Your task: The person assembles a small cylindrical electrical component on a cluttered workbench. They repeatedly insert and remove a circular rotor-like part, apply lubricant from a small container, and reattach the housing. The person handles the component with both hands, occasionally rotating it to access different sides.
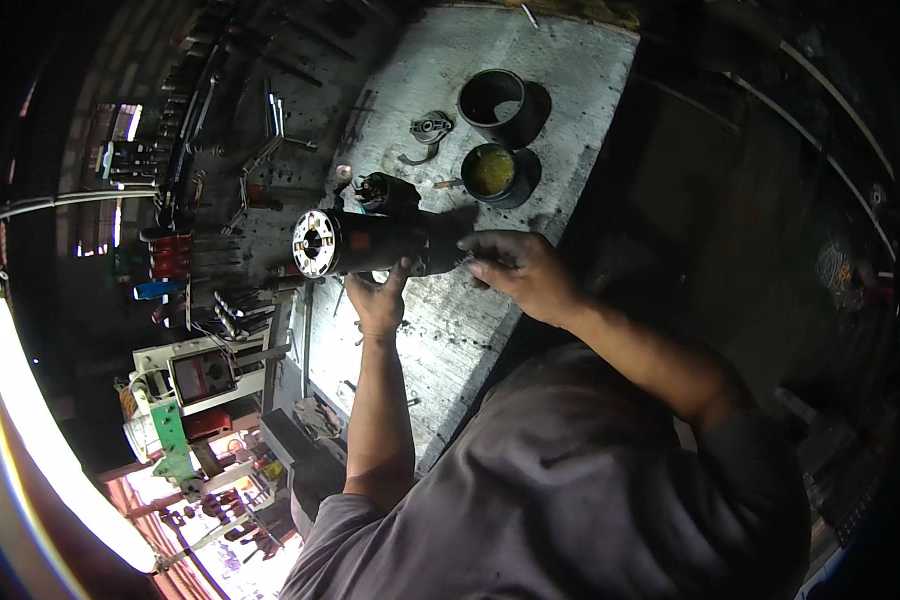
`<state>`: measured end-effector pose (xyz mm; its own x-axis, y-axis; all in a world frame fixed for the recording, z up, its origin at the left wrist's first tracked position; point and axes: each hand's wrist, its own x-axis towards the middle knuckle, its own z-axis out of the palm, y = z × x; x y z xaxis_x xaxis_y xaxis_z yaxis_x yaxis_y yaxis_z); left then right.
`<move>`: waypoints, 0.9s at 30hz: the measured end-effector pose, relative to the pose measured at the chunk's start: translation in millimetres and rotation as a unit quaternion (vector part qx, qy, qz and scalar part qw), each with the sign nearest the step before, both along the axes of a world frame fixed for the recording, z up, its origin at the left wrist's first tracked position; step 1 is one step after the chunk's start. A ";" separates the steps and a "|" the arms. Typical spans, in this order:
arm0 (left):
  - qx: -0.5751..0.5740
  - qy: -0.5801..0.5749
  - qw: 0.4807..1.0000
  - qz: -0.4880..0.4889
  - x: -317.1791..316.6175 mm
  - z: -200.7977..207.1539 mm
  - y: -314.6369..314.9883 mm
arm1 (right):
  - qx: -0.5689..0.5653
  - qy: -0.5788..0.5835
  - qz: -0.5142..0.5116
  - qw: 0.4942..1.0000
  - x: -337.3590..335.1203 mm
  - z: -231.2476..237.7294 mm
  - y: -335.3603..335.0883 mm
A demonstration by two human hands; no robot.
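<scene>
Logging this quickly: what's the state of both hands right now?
Left hand: holding the dark cylinder.
Right hand: partly curled near the cylinder's right end; whether it grips anything cannot be told.

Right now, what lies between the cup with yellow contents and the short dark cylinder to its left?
The head view shows a small reddish-brown piece there, nearer the cup than the short dark cylinder.

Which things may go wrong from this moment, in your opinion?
The dark cylinder could slip if the left hand loosens its hold. The open cup with yellow contents stands uncovered, so dirt might fall in. The small round metal part lying on the bench might get knocked away.
</scene>
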<state>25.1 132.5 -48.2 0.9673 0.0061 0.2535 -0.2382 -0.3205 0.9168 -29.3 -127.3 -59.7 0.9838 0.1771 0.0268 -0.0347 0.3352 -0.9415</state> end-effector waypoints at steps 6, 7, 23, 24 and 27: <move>0.018 -0.001 0.998 0.068 -8.2 -10.2 -11.1 | 0.081 -0.037 -0.017 0.996 18.3 27.0 28.1; -0.027 0.076 0.994 0.074 -5.4 -4.9 -6.5 | 0.120 -0.047 -0.013 0.992 19.8 30.2 29.5; 0.103 -0.103 0.984 -0.106 38.9 111.3 15.7 | -0.036 -0.146 -0.138 0.979 59.1 60.9 52.6; 0.092 -0.107 0.985 -0.103 39.1 106.4 16.3 | -0.029 -0.162 -0.144 0.976 59.1 62.0 55.4; 0.084 -0.109 0.986 -0.092 39.3 98.8 20.4 | -0.017 -0.150 -0.161 0.975 61.9 68.1 69.3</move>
<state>64.4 153.0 50.6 0.8707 -0.2233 0.4382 -0.4919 -0.3967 0.7751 32.6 -58.0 8.5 0.9370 -0.1342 0.3224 0.3470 0.2516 -0.9035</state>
